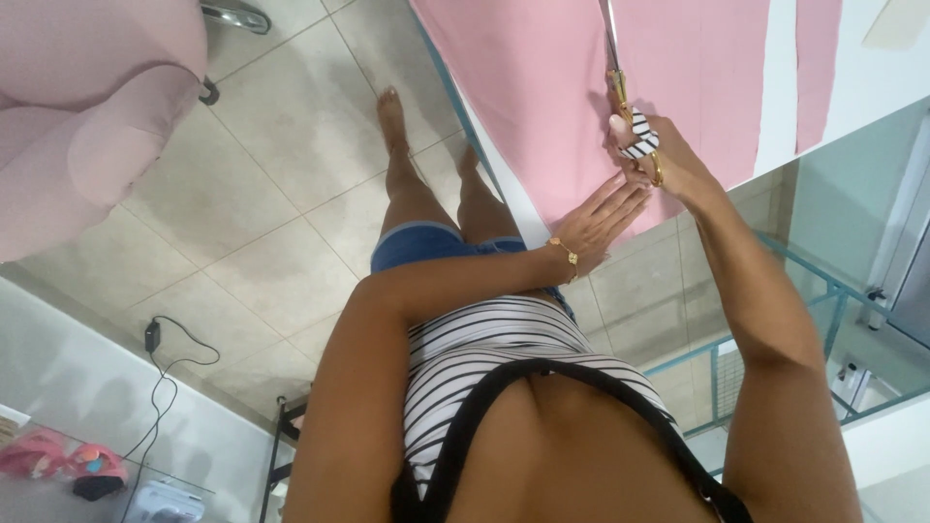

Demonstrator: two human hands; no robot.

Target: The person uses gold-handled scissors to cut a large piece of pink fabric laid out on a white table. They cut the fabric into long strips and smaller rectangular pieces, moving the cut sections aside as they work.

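1. Cutting is under way: the right hand [651, 145] has its fingers closed through the handles of the scissors [625, 107], and the blades run up into the pink cloth [542, 87] spread on the glass table [843, 174].
2. The left hand [603, 221] lies flat and open on the cloth just beside the scissors, fingers straight — it grips nothing, only presses the cloth down.
3. How wide the blades stand apart cannot be told; they are thin and partly run out of view at the top edge.
4. Done so far, as I judge it: a separate narrow pink strip [817, 68] lies apart to the right on the table, with bare white surface between it and the main piece — likely one length already cut off.
5. Left, as I judge it: the cut in hand appears unfinished, since the cloth reaches on past the top edge. How far the cut has run cannot be seen.
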